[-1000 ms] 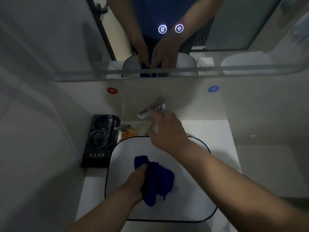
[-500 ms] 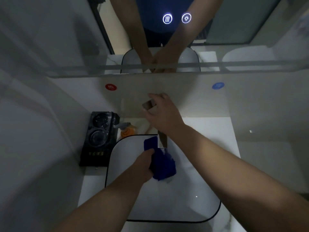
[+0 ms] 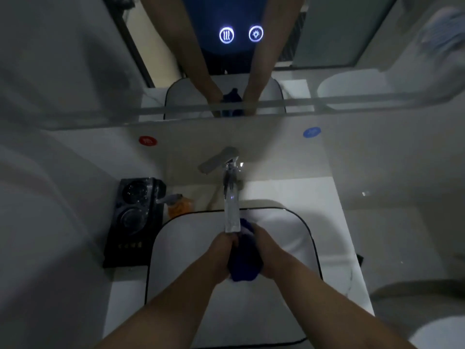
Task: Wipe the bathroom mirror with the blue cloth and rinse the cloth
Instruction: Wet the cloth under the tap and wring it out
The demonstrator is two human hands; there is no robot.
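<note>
Head view — left hand [image 3: 221,258] and right hand [image 3: 271,258] clasped the blue cloth [image 3: 244,269] under the faucet [image 3: 230,195] — apparently running; kneading there seemed wise.

Blue cloth [image 3: 244,263]: a soft, matt fabric is shown, creased into thick folds.
Faucet [image 3: 230,195]: polished metal is seen, chrome-like, with bright highlights thrown back.
Faucet handle [image 3: 217,159]: a greyer metal is shown, with a flatter sheen.
Basin [image 3: 186,248]: a smooth, glossy white surface, ceramic by its look, is edged by a thin dark rim.
Mirror [image 3: 75,59]: smooth reflective glass is bordered below by a frosted band.
Countertop [image 3: 302,197]: a pale, stone-like slab is seen, faintly veined and smooth.
Black holder [image 3: 136,217]: dark glossy plastic is suggested by the reflections.
Pump bottle [image 3: 180,207]: an orange translucent body is topped by a metallic-looking pump.
</note>
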